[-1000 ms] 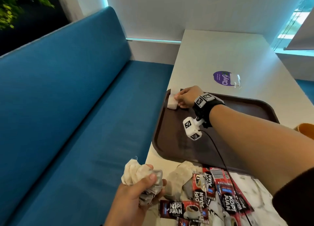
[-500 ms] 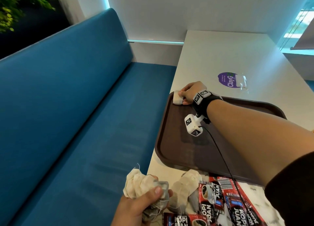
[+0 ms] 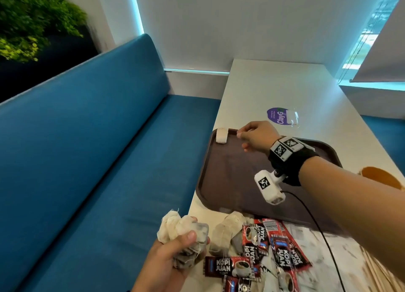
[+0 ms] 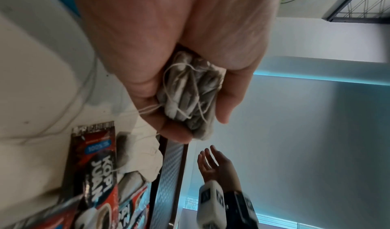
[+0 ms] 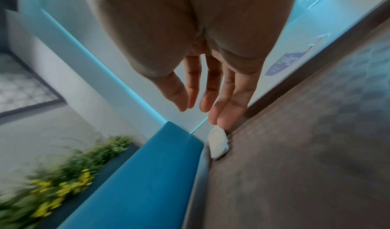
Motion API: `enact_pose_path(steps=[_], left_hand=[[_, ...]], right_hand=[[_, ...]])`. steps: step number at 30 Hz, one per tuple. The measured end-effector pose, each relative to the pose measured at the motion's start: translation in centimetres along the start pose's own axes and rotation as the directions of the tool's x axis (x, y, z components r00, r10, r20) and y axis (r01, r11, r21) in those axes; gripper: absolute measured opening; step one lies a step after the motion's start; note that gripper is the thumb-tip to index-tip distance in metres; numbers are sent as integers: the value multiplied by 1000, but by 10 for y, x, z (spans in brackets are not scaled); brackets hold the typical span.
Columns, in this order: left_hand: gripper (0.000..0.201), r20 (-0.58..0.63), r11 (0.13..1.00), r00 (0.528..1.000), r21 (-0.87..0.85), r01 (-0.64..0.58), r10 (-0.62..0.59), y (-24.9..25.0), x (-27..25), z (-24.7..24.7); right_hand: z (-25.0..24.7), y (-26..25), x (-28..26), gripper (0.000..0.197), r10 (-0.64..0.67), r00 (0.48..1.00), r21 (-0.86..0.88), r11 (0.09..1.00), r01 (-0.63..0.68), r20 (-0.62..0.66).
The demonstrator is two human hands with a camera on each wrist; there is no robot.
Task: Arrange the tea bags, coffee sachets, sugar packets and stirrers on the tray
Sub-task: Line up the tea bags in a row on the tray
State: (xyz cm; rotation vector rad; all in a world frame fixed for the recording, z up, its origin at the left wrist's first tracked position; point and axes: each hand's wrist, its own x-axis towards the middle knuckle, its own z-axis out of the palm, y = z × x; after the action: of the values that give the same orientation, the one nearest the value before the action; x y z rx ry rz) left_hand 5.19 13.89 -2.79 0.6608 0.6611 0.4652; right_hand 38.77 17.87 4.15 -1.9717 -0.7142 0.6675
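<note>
A brown tray [image 3: 228, 182] lies on the white table. One white tea bag [image 3: 221, 135] [image 5: 218, 143] leans in the tray's far left corner. My right hand [image 3: 252, 138] [image 5: 202, 99] hovers just right of that bag, fingers straight and loose, holding nothing. Near the table's front edge my left hand [image 3: 175, 252] [image 4: 190, 99] grips a crumpled bunch of tea bags [image 3: 177, 228] [image 4: 192, 99]. More tea bags [image 3: 225, 232] and red coffee sachets [image 3: 263, 248] lie in front of the tray.
A blue bench seat [image 3: 98, 160] runs along the table's left side. A purple sticker [image 3: 278, 115] marks the table beyond the tray. An orange-brown object [image 3: 381, 177] shows at the right edge. Green plants [image 3: 32, 28] stand behind the bench.
My right hand has let go of the white tea bag in the tray's far left corner and drawn back to the right. The left hand still holds its bunch.
</note>
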Motion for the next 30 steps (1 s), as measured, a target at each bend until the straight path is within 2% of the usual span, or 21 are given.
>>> enact_pose_path(steps=[5,9,12,15,18,20,22,25,27,30], left_hand=[[58,103,1000,994,1,-25,25,3,-22,13],[51,148,994,987,77,-82,70,6,-40,31],[40,167,985,983,142,-98,74,7,-52,42],[23,153,977,985,182,-112,84,11,-65,54],[15,109,973,991,209,-95,73,10,-72,58],[20,56,981,996,176,-78,69,7,-74,57],[33,24,990,998,127,-59,57,5,-77,55],[42,6,995,997,65,-71,71,1,-81,50],[41,-15,996,996,39,-82,83,-2,-81,49],[34,-5,993,996,70,-90,91,-7,-85,51]], right_hand=[[-12,-11,-115,6,-79,979,89,994,63,189],[-3,-4,-202,10,-62,948,240,971,-16,314],[8,12,-241,18,-68,930,289,957,-42,361],[18,25,-266,17,-71,935,382,922,-72,348],[23,33,-279,8,-79,939,464,881,-91,335],[26,38,-285,6,-71,941,496,861,-111,332],[26,39,-290,6,-50,942,529,837,-142,332],[25,43,-295,21,-30,946,581,796,-173,322],[24,45,-297,30,-29,954,604,779,-166,299],[19,44,-297,29,-48,973,577,811,-94,226]])
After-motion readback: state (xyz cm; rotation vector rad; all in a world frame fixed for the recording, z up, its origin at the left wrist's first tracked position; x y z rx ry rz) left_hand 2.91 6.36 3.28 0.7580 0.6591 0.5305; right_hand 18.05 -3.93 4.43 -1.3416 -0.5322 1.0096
